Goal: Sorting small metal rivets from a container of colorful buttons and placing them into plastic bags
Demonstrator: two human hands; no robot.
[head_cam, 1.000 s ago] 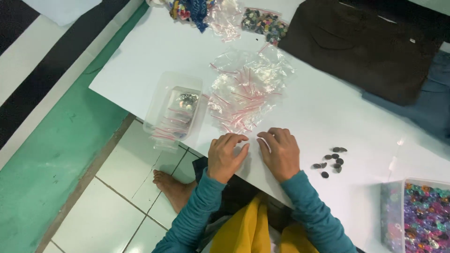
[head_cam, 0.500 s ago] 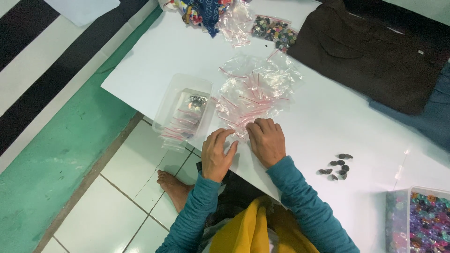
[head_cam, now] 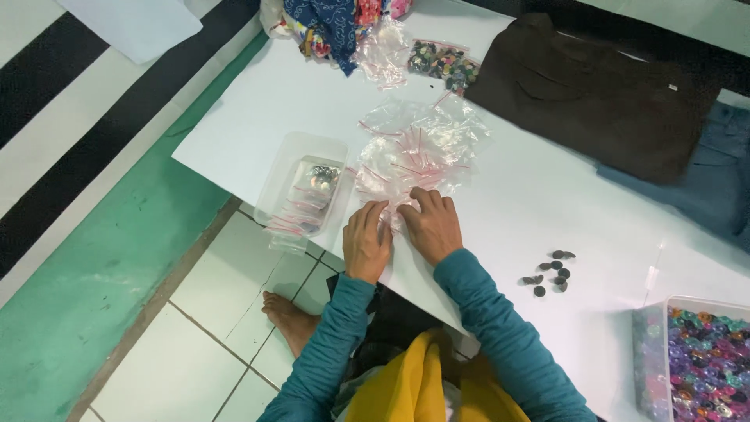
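Both hands, left hand [head_cam: 366, 241] and right hand [head_cam: 431, 227], press curled fingers [head_cam: 422, 199] onto the near edge of a pile of clear zip bags [head_cam: 418, 152] with red seal strips at the white surface's [head_cam: 547, 203] centre. A clear rectangular tray [head_cam: 301, 191] lies at nine o'clock; dark buttons [head_cam: 551, 271] at four.

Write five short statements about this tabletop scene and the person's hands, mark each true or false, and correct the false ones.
1. Both hands, left hand and right hand, rest at the near edge of the pile of clear zip bags. True.
2. The small dark buttons lie left of the hands. False: they lie to the right.
3. The clear plastic tray overhangs the white table edge. True.
4. The brown garment lies on the floor. False: it lies on the table's far side.
5. The box of colourful beads sits at the far left. False: near right corner.
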